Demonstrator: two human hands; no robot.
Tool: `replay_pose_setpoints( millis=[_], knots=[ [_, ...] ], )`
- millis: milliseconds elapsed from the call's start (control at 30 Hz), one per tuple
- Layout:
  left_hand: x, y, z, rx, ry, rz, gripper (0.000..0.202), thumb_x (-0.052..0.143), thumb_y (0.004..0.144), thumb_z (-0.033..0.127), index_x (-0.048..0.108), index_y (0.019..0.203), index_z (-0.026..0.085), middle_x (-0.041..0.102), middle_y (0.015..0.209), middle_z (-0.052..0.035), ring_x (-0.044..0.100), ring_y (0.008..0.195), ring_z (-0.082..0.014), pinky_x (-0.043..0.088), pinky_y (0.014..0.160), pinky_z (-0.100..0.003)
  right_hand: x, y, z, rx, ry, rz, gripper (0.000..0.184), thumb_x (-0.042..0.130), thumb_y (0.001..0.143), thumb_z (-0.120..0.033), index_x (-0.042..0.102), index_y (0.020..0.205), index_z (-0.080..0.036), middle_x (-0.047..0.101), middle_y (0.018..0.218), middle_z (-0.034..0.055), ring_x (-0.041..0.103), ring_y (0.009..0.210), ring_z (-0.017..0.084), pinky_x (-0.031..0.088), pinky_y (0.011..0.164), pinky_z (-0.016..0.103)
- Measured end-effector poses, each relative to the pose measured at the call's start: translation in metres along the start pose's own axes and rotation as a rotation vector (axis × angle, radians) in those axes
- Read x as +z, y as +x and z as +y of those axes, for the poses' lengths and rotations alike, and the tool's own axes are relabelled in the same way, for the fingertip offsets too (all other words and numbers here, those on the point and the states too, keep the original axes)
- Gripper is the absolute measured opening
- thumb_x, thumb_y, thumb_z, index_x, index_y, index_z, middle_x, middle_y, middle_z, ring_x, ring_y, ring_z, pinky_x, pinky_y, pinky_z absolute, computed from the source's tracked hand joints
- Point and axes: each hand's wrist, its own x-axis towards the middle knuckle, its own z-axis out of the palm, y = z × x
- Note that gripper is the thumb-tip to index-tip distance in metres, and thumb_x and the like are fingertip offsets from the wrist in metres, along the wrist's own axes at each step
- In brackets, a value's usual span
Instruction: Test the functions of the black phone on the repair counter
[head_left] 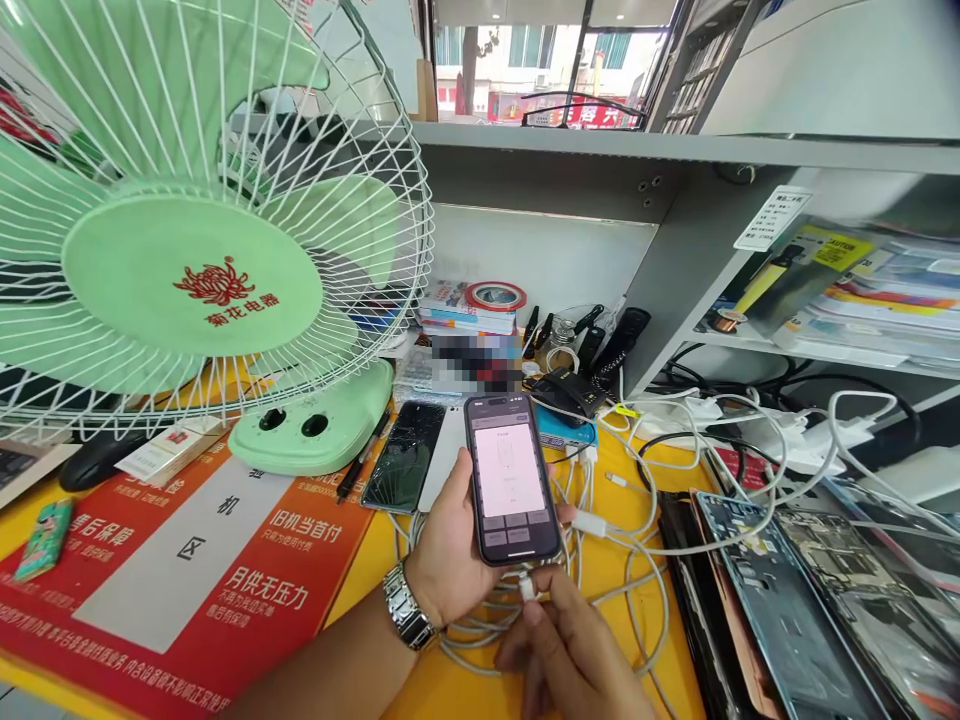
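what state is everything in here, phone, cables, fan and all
smartphone: screen lit, held in left hand
white charging plug: pinched by right hand below the smartphone, connection unclear
cracked smartphone: glass shattered, lying on yellow desk
white cables: loosely tangled
green desk fan: upright, guard on, running or not unclear
steel wristwatch: fastened on left wrist
opened phone housing: interior exposed

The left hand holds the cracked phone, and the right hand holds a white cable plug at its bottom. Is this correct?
No: the head view shows the cracked phone lying on the table; the left hand holds another phone, no crack visible. The rest is right.
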Motion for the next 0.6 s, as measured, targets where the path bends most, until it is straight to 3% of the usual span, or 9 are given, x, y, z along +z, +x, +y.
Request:
replay_pose_setpoints(
  millis=[133, 333, 600],
  knots=[
    [0.0003, 0.0009, -0.0019, 0.010, 0.022, 0.029, 0.060, 0.035, 0.092, 0.060, 0.053, 0.133, 0.021, 0.063, 0.124, -0.0133, 0.066, 0.098, -0.0357, 0.049, 0.082, -0.043, 0.0003, -0.0008, -0.0062, 0.092, 0.071, -0.054, 0.064, 0.033, 0.086, -0.075, 0.042, 0.112, -0.017, 0.065, 0.071, 0.0020, 0.054, 0.041, 0.008, 0.041, 0.040, 0.018],
    [-0.0028, 0.0025, -0.0043, 0.023, 0.025, 0.028, 0.062, 0.036, 0.092, 0.060, 0.050, 0.136, 0.019, 0.063, 0.123, -0.0143, 0.067, 0.096, -0.0339, 0.048, 0.084, -0.042, 0.0030, 0.0011, -0.0068, 0.048, 0.060, -0.014, 0.055, 0.032, 0.089, -0.071, 0.048, 0.089, -0.018, 0.063, 0.066, 0.0023, 0.055, 0.043, 0.008, 0.039, 0.042, 0.018],
    [-0.0042, 0.0028, -0.0071, 0.013, 0.016, -0.015, 0.063, 0.036, 0.092, 0.060, 0.046, 0.139, 0.019, 0.062, 0.125, -0.0146, 0.066, 0.099, -0.0340, 0.047, 0.086, -0.042, 0.0047, 0.0016, -0.0057, 0.046, 0.082, 0.021, 0.053, 0.034, 0.089, -0.071, 0.046, 0.088, -0.019, 0.064, 0.064, 0.0013, 0.054, 0.043, 0.008, 0.039, 0.042, 0.017]
  ],
)
